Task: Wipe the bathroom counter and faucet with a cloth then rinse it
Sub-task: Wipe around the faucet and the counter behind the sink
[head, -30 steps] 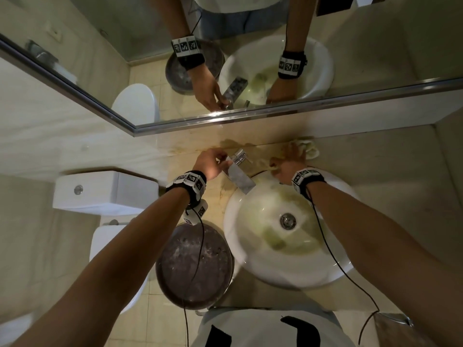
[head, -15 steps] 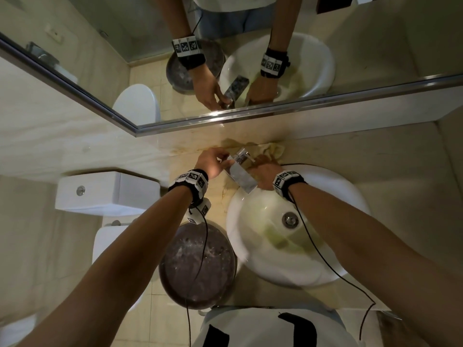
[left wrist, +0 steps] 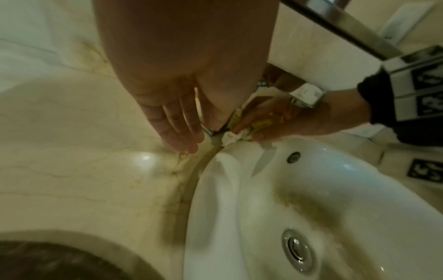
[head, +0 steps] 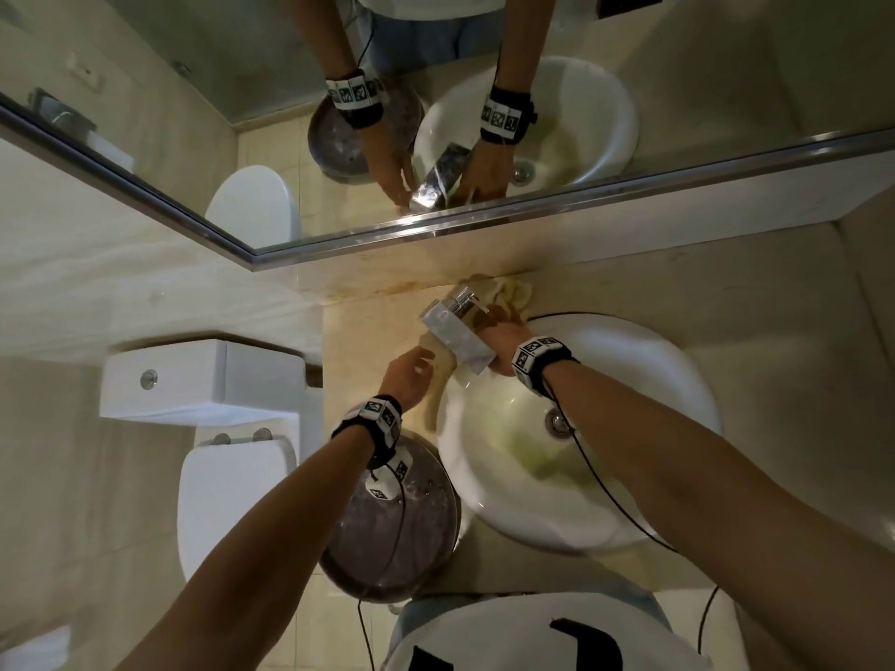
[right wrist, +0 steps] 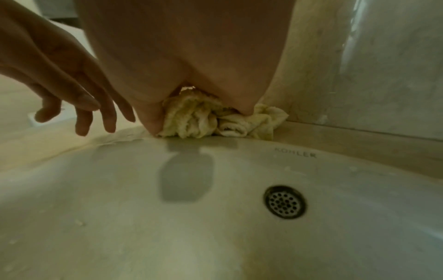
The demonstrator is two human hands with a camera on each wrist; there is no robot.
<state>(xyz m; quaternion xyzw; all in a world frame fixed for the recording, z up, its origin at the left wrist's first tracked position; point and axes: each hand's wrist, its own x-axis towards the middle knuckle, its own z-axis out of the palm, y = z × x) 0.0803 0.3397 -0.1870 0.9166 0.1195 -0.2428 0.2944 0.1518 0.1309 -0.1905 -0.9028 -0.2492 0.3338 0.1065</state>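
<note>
Cloth [right wrist: 210, 117] is bunched under right hand [head: 503, 343], fingers clamped on it, at bench [head: 678, 293] behind faucet [head: 455, 334]. Left hand [head: 409, 377] is held loose, fingers apart, w/o contact. Cloth should be pressed firmly round faucet base.

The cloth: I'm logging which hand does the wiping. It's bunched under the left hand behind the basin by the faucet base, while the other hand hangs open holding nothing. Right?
Wrong hand. The right hand presses the bunched cloth behind the basin by the faucet; the left hand hangs open, holding nothing. The right wrist view shows it.
</note>
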